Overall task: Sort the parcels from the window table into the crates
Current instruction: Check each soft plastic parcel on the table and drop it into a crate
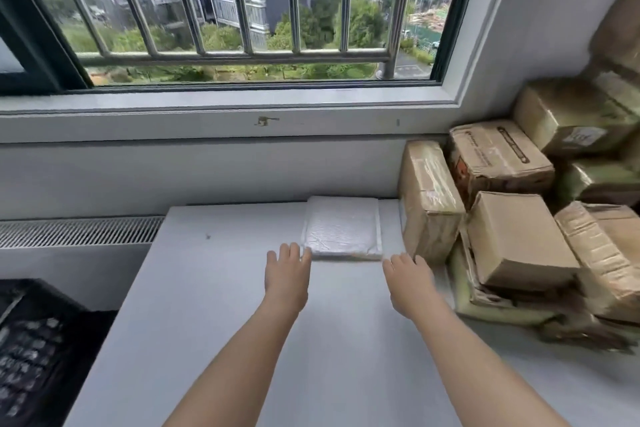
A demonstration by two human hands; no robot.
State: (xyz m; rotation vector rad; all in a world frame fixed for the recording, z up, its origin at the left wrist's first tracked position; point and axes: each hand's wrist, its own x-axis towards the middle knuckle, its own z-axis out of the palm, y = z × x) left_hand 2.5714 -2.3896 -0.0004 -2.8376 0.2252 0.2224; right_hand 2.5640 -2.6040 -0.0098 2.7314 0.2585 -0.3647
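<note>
This looks like a room in an upper-floor flat or small office used for sorting parcels. A barred window [239, 10] looks down on apartment blocks and trees, and a radiator grille [79, 230] runs below the sill. A plain white bench [214, 305] stands against the wall with taped cardboard boxes [519, 236] heaped at its right end, and a black crate [31, 340] sits at its left.

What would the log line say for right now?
stage: reaching | left hand: open, at mailer | right hand: open, near mailer | boxes: piled right | crate: left of table
</note>
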